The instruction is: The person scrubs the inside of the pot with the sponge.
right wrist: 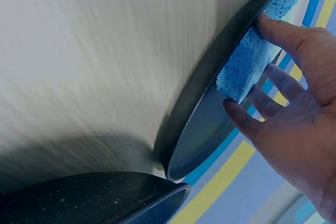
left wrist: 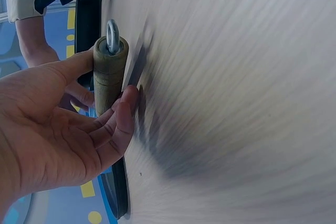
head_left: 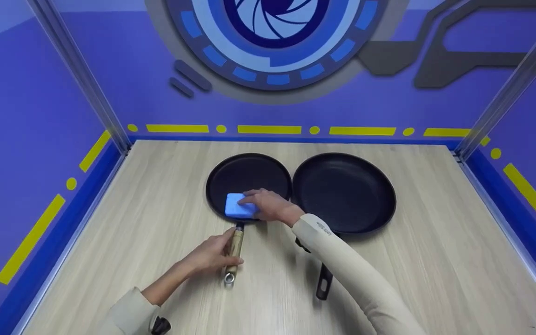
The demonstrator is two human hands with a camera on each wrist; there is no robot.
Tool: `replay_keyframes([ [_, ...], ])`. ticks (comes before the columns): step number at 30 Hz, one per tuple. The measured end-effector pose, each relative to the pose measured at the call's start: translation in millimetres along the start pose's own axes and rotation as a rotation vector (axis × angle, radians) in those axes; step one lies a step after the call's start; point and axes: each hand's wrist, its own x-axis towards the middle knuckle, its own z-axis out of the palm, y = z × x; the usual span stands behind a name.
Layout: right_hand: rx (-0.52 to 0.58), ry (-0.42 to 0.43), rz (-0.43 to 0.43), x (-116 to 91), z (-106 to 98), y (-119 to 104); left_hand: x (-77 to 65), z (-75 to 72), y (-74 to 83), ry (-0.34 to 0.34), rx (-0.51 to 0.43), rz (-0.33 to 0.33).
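A shallow black pan (head_left: pixel 244 174) with a wooden handle (head_left: pixel 236 246) lies on the table. My left hand (head_left: pixel 210 255) holds that handle, thumb on one side and fingers on the other; the left wrist view shows the handle's end with its metal ring (left wrist: pixel 112 36). Over the near part of the pan, my right hand (head_left: pixel 270 204) grips a blue sponge (head_left: pixel 236 206) between thumb and fingers. In the right wrist view the sponge (right wrist: pixel 247 61) is against the pan's inside, near its rim.
A larger, deeper black frying pan (head_left: pixel 345 193) sits right beside the shallow pan, its black handle (head_left: pixel 324 281) pointing toward me under the right forearm. Blue printed walls (head_left: pixel 277 111) close off the wooden table (head_left: pixel 170 186) at the back and both sides.
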Motion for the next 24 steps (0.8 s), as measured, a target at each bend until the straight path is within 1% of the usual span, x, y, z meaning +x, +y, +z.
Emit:
replay_keyframes([
  [7, 0.007, -0.047, 0.020, -0.6, -3.4, -2.3, 0.6, 0.2, -0.1, 0.002, -0.001, 0.008],
  [12, 0.016, -0.069, 0.051, -1.7, -4.0, -2.8, 0.7, 0.3, 0.3, 0.003, -0.004, 0.015],
  [15, 0.021, -0.067, 0.062, -2.4, -3.3, -2.7, 0.8, 0.0, 0.8, 0.002, 0.004, 0.024],
  [24, 0.011, -0.032, 0.029, -1.3, -2.5, -2.8, -0.9, -0.6, 2.3, 0.013, 0.020, 0.019],
])
